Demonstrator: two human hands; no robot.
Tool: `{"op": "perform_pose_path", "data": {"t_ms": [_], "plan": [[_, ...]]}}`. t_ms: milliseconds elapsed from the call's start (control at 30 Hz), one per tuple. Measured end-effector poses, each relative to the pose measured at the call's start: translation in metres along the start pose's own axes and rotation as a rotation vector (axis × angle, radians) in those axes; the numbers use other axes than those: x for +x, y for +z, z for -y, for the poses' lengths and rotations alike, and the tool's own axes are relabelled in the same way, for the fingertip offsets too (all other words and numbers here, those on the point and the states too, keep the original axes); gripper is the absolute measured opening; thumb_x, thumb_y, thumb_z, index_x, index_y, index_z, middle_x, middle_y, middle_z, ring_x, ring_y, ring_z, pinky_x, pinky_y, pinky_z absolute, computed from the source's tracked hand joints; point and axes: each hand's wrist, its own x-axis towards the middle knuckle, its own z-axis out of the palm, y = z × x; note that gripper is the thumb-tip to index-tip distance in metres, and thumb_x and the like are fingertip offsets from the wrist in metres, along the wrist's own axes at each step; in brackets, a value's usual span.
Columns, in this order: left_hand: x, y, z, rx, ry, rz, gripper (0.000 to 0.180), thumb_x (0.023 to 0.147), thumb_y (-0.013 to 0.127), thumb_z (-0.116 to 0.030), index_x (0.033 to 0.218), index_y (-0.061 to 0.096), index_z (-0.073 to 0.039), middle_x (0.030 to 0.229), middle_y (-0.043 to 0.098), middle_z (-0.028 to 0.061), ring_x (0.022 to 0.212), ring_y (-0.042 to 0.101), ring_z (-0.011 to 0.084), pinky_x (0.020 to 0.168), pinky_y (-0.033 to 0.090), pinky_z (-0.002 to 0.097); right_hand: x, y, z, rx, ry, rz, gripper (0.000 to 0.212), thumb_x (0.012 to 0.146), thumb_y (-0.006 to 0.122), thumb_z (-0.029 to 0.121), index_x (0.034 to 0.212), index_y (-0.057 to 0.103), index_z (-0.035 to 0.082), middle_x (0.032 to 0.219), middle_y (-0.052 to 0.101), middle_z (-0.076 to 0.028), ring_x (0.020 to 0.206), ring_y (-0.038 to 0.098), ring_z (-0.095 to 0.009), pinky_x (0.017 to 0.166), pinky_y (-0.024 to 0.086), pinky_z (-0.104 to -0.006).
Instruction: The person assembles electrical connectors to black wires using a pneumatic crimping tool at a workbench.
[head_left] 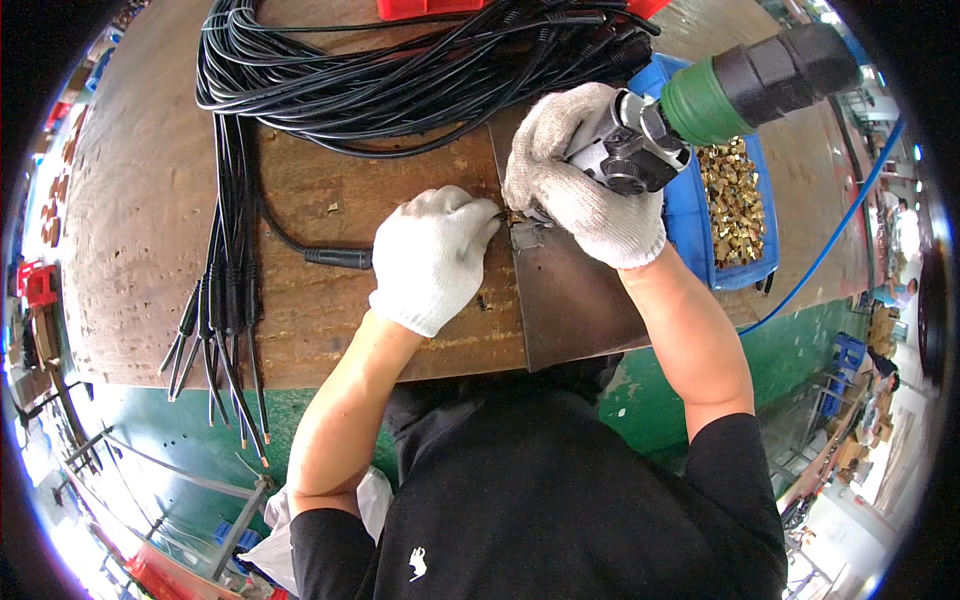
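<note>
"Head view: where's that left hand?"

"I've got the left hand (435, 250), white-gloved, fingers curled tight round a black cable (338, 258), just over the wooden table (130, 250). The cable's thick sleeve runs in from the left; what sits at the fingertips is too covered for me to tell."

"And on the right?"

"There's the right hand (575, 190), gloved too, wrapped firmly round a silver-and-black tool (628, 168), its green-and-black cylinder (695, 103) pointing up and off to the right! I see the hands near each other, by the left edge of a dark metal plate (580, 310)."

"What's around them?"

"Just right of the tool, I see a blue bin (688, 225) loaded with small brass pieces (733, 195). Beyond the hands, a big bundle of black cables (370, 100) loops across the table, its sleeved leads (233, 290) trailing at left, copper tips (265, 462) hanging past the near edge. And a blue hose (868, 182) curves down on the right."
</note>
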Motion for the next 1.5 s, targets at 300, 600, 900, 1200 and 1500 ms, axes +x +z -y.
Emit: {"op": "perform_pose_path", "data": {"t_ms": [300,600,900,1200,1500], "plan": [[0.0,0.001,-0.003,-0.001,-0.023,0.004,0.011,0.089,0.079,-0.016,0.098,0.082,-0.011,0.094,0.075,0.0113,0.091,0.072,0.037,0.083,0.057,0.0475,-0.008,0.0,0.008,0.327,0.215,-0.048,0.024,0.095,0.066,0.013,0.116,0.065,0.003,0.118,0.069,-0.009,0.11,0.068,-0.021,0.1,0.057,-0.0383],[0.004,0.001,-0.007,-0.001,-0.019,0.007,0.012,0.093,0.077,-0.016,0.102,0.081,-0.01,0.095,0.075,0.0121,0.092,0.073,0.0366,0.084,0.058,0.0466,-0.004,-0.046,0.071,0.11,0.07,-0.162,0.023,0.102,0.071,0.009,0.123,0.065,0.0,0.114,0.072,-0.021,0.086,0.076,-0.027,0.077,0.065,-0.0415],[-0.006,-0.047,-0.018,-0.156,-0.065,0.03,0.012,0.091,0.076,-0.008,0.103,0.079,-0.007,0.097,0.074,0.0156,0.091,0.073,0.0373,0.082,0.058,0.0449,-0.014,-0.197,0.069,-0.359,0.561,-0.602,0.023,0.095,0.081,0.028,0.1,0.07,0.009,0.076,0.068,-0.001,0.057,0.062,-0.013,0.053,0.05,-0.0308],[-0.007,-0.061,-0.028,-0.353,0.01,0.026,0.023,0.084,0.081,-0.003,0.108,0.082,-0.004,0.098,0.075,0.0144,0.091,0.075,0.0335,0.083,0.058,0.0414,-0.047,-0.218,0.034,-1.392,0.786,-0.461,0.056,0.084,0.081,0.053,0.114,0.075,0.006,0.093,0.076,-0.016,0.094,0.074,-0.036,0.089,0.057,-0.0453],[0.004,-0.064,-0.042,-0.345,-0.037,0.046,0.022,0.084,0.082,-0.003,0.105,0.082,-0.004,0.095,0.075,0.0153,0.088,0.075,0.0331,0.081,0.059,0.041,-0.047,-0.094,0.066,-0.656,0.286,-0.207,0.032,0.1,0.079,0.025,0.128,0.074,0.009,0.111,0.075,-0.01,0.102,0.072,-0.019,0.092,0.057,-0.034]]}}
